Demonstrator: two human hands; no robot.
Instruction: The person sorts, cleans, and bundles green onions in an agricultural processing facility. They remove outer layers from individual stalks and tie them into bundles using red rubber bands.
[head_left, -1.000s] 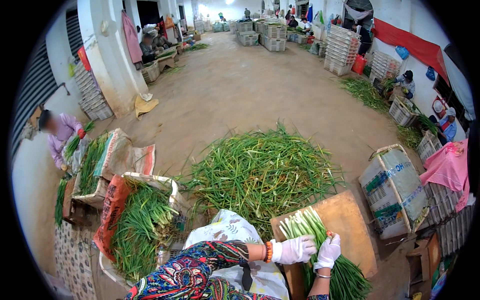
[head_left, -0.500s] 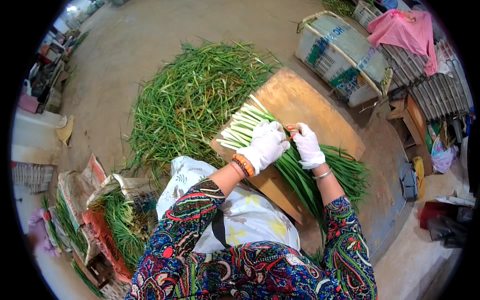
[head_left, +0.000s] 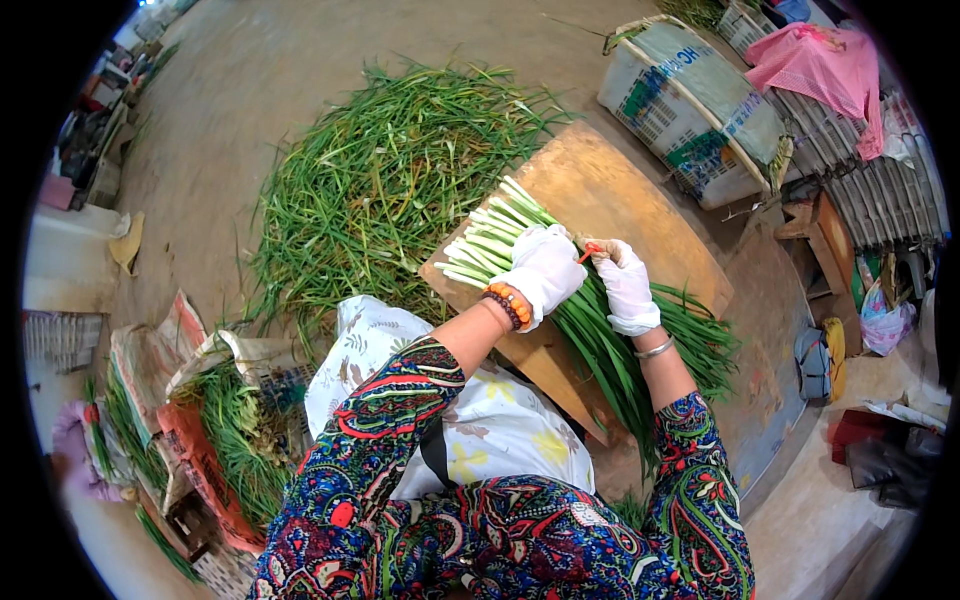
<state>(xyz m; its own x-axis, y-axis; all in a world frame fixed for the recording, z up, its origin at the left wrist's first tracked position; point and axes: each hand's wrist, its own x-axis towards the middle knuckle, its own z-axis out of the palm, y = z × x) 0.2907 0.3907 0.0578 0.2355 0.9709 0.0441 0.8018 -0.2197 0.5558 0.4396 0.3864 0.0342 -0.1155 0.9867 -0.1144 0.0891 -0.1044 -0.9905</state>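
A bunch of scallions (head_left: 610,365) lies across a wooden board (head_left: 645,205), white stems to the upper left and long green leaves trailing to the lower right. My left hand (head_left: 547,270), in a white glove, is closed over the bunch below its white ends; its palm side is hidden. Just right of it, my gloved right hand (head_left: 624,288) pinches a thin red tie (head_left: 595,249) above the bunch. The tie's near end reaches the left fingertips. Whether it circles the stems cannot be seen.
A large heap of loose green leaves (head_left: 390,190) covers the floor beyond the board. Sacks stuffed with greens (head_left: 235,440) stand at the left. At the far right are a covered white crate (head_left: 680,110), a pink cloth (head_left: 815,75) and a small wooden stool (head_left: 825,245).
My right hand has drawn slightly right and toward me, and more of the red tie shows between the hands. My left hand stays closed on the bunch. The view has shifted a little.
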